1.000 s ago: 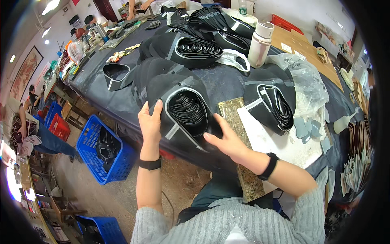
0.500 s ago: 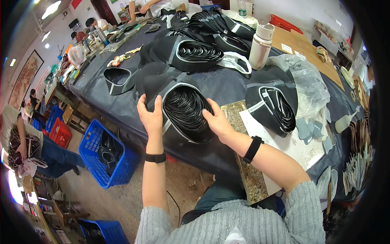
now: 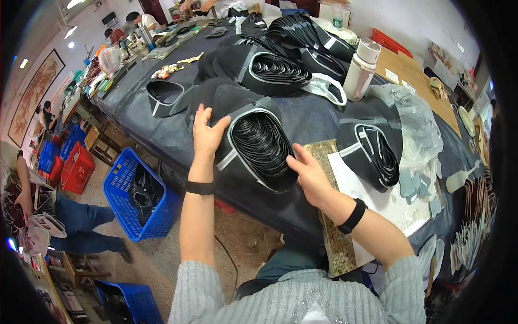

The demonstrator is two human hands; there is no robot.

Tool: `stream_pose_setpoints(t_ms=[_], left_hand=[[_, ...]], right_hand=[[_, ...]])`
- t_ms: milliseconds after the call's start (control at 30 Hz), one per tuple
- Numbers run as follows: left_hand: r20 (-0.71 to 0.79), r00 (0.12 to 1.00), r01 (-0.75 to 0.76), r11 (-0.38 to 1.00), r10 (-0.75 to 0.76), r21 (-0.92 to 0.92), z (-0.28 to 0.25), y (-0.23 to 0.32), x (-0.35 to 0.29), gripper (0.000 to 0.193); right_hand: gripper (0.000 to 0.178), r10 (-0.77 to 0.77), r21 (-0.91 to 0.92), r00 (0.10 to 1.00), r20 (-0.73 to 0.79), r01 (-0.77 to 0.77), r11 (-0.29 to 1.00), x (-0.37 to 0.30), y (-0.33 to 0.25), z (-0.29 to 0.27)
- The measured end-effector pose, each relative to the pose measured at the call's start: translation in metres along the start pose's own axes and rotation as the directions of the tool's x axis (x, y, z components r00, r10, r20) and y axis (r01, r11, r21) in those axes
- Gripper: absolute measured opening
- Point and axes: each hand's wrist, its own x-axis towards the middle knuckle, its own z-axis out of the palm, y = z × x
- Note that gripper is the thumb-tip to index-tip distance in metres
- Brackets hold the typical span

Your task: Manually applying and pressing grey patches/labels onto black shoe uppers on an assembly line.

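Observation:
A thick stack of nested black shoe uppers [image 3: 261,143] with pale grey edging lies on the dark-covered table in front of me. On its left side rests my left hand [image 3: 208,135], fingers stretched and thumb apart. My right hand [image 3: 313,178] is at the stack's lower right edge, with thumb and forefinger extended against the rim. Its other fingers are partly hidden. Behind lies a second stack of uppers [image 3: 280,70], and a single upper [image 3: 164,97] sits to the left. Another bundle of uppers [image 3: 372,146] is on the right.
A stone slab [image 3: 337,237] with a white sheet [image 3: 367,200] lies at my right. Beyond stand a pale bottle [image 3: 362,70] and a clear plastic bag [image 3: 423,127]. Blue baskets [image 3: 121,208] are on the floor at left, where another person [image 3: 81,213] holds pieces.
The view has shifted, so table things appear farther right. My right hand's thumb has slid off the inner layers to the stack's outer edge. My left hand stays on the left side.

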Motion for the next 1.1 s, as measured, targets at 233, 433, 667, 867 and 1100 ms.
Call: stream_pose_setpoints(t_ms=[233,433,667,867,1100], left_hand=[[0.077,0.840,-0.533,0.789,0.538,0.305,0.023,0.066,-0.053,0.019],[0.258,0.771,-0.619,0.587,0.583,0.523,0.034,0.090,-0.058,0.024],[0.118,0.937,-0.348,0.842,0.330,0.412,0.024,0.065,-0.037,0.059],[0.139,0.969,-0.247,0.860,0.207,0.446,0.010,0.067,-0.013,0.050],[0.392,0.918,0.156,0.967,-0.066,-0.201,0.003,0.050,0.009,0.033]], right_hand=[[0.059,0.023,0.061,0.997,0.076,-0.028,0.998,0.001,-0.011,0.001],[0.074,0.095,0.042,0.994,0.058,-0.098,0.994,0.013,-0.001,-0.015],[0.069,-0.024,-0.010,0.999,0.034,0.024,1.000,0.001,-0.007,-0.004],[0.055,-0.651,-0.671,0.756,0.061,0.514,0.534,-0.009,-0.009,0.002],[0.063,-0.534,-0.727,0.755,0.380,0.601,0.333,-0.023,-0.026,0.024]])
